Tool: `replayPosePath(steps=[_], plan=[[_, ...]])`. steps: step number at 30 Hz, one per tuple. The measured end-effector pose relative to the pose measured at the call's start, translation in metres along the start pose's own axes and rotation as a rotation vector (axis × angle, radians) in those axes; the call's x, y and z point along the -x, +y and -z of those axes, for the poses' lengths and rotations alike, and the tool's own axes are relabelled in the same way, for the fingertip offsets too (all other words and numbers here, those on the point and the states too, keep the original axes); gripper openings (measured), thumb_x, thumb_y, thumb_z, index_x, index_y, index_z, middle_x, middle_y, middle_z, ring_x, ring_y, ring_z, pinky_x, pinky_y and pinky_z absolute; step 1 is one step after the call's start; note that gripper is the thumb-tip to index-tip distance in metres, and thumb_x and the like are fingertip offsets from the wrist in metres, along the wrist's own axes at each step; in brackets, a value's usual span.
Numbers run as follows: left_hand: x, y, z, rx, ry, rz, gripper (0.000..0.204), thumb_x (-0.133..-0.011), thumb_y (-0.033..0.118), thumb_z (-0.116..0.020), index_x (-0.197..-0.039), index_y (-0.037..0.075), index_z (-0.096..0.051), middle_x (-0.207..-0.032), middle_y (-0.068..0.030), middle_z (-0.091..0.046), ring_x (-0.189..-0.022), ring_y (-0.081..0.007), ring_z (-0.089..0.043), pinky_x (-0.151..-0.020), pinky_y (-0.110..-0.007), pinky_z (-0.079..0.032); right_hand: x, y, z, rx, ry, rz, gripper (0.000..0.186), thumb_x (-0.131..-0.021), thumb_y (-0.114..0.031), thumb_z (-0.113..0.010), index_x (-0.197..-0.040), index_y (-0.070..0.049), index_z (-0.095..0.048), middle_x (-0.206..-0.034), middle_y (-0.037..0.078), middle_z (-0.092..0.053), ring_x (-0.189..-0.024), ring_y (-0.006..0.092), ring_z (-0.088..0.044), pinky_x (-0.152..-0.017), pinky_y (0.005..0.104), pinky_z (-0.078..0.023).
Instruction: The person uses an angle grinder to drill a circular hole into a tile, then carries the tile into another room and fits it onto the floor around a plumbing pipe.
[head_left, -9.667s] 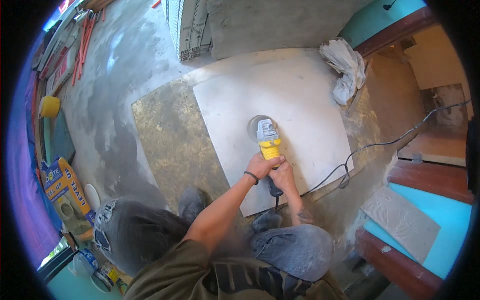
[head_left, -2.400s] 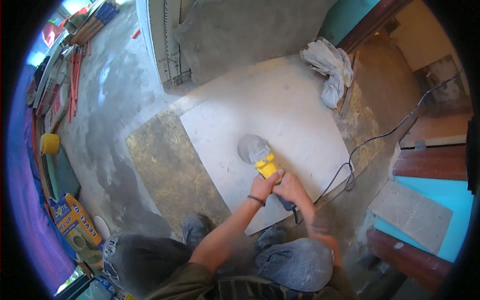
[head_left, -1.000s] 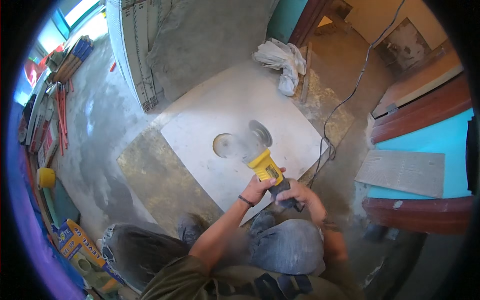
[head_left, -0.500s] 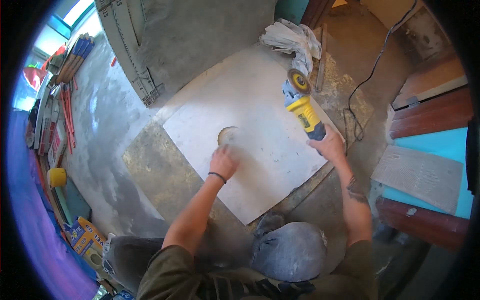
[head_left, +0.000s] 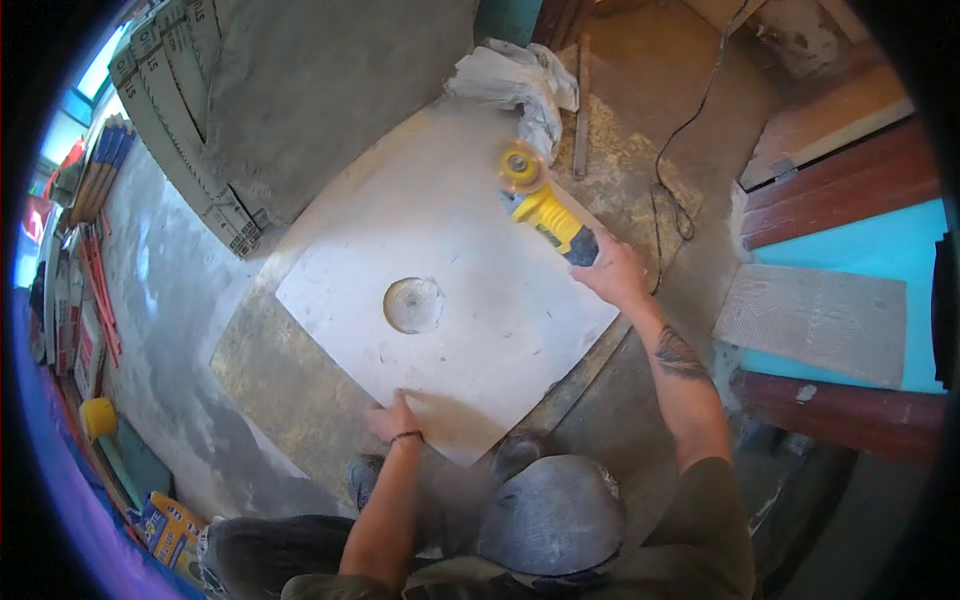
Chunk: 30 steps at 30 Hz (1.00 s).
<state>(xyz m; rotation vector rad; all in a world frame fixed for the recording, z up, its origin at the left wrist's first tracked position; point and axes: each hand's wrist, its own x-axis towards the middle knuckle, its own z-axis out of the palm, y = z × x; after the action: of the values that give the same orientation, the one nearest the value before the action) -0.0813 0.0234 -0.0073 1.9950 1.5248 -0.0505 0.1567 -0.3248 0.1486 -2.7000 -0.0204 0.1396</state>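
A square white tile [head_left: 480,350] lies angled on a stained board [head_left: 260,380], with a round cut recess [head_left: 412,305] left of its middle. My right hand [head_left: 610,270] grips the dark handle of a yellow angle grinder [head_left: 545,215], raised over the tile's far right part with its disc [head_left: 520,165] turned upward and blurred. My left hand [head_left: 395,420] holds the tile's near left edge, fingers partly hidden. The grinder's black cord [head_left: 685,130] runs off at the right.
Cartons and a grey slab [head_left: 330,100] stand behind; crumpled white sacking [head_left: 510,80] lies beside a narrow strip [head_left: 582,120]. A grey tile piece [head_left: 810,320] rests on turquoise steps at right. Left are red rods [head_left: 95,290], a yellow roll [head_left: 98,417] and a bag [head_left: 170,530].
My left hand has let go of the grinder and moved to the tile's near edge. My right hand has raised the grinder toward the upper right, uncovering the round recess.
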Motion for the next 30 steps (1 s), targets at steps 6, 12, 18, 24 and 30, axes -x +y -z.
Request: replayPosePath(steps=[6,12,18,24,30], plan=[[-0.026,-0.014,-0.014,0.167,-0.029,-0.035,0.068,-0.077,0.035,-0.082,-0.123,-0.006,-0.056,-0.113,-0.0254,-0.066,-0.105,-0.0424,-0.065,-0.093,-0.049,-0.051,-0.009,0.032,-0.001,0.147,0.037,0.018,0.060,-0.072,-0.033,-0.074,-0.124,-0.007,-0.058,-0.094,0.020,-0.072,-0.089,0.0404,-0.070,-0.080,0.0497,-0.055],[-0.052,-0.010,-0.005,0.028,0.181,-0.110,0.061,-0.081,0.031,-0.079,-0.119,-0.011,-0.057,-0.112,-0.0277,-0.067,-0.103,-0.0411,-0.066,-0.092,-0.047,-0.051,-0.034,0.087,0.015,0.195,0.051,-0.036,0.062,-0.071,-0.034,-0.076,-0.126,-0.010,-0.058,-0.094,0.020,-0.072,-0.088,0.0407,-0.070,-0.078,0.0519,-0.054],[-0.046,-0.023,0.012,0.038,0.095,-0.045,0.048,-0.082,0.029,-0.077,-0.110,-0.007,-0.062,-0.106,-0.0256,-0.066,-0.098,-0.0427,-0.064,-0.088,-0.049,-0.050,-0.036,0.100,0.006,0.213,0.014,-0.115,0.054,-0.072,-0.032,-0.076,-0.118,-0.009,-0.060,-0.095,0.021,-0.071,-0.091,0.0420,-0.068,-0.078,0.0519,-0.053],[-0.030,0.009,0.004,0.035,0.192,-0.267,0.049,-0.083,0.030,-0.075,-0.117,-0.002,-0.061,-0.105,-0.0221,-0.063,-0.106,-0.0396,-0.059,-0.094,-0.049,-0.047,-0.020,0.039,-0.007,-0.056,-0.022,-0.130,0.053,-0.068,-0.030,-0.080,-0.112,-0.005,-0.063,-0.095,0.020,-0.071,-0.090,0.0398,-0.069,-0.080,0.0500,-0.053],[-0.025,0.045,0.009,0.116,0.176,-0.344,0.055,-0.083,0.031,-0.075,-0.122,-0.003,-0.058,-0.108,-0.0228,-0.061,-0.112,-0.0397,-0.056,-0.098,-0.049,-0.045,-0.040,0.010,-0.040,-0.096,0.148,0.154,0.061,-0.069,-0.032,-0.079,-0.122,-0.006,-0.061,-0.098,0.020,-0.071,-0.094,0.0422,-0.068,-0.084,0.0493,-0.053]])
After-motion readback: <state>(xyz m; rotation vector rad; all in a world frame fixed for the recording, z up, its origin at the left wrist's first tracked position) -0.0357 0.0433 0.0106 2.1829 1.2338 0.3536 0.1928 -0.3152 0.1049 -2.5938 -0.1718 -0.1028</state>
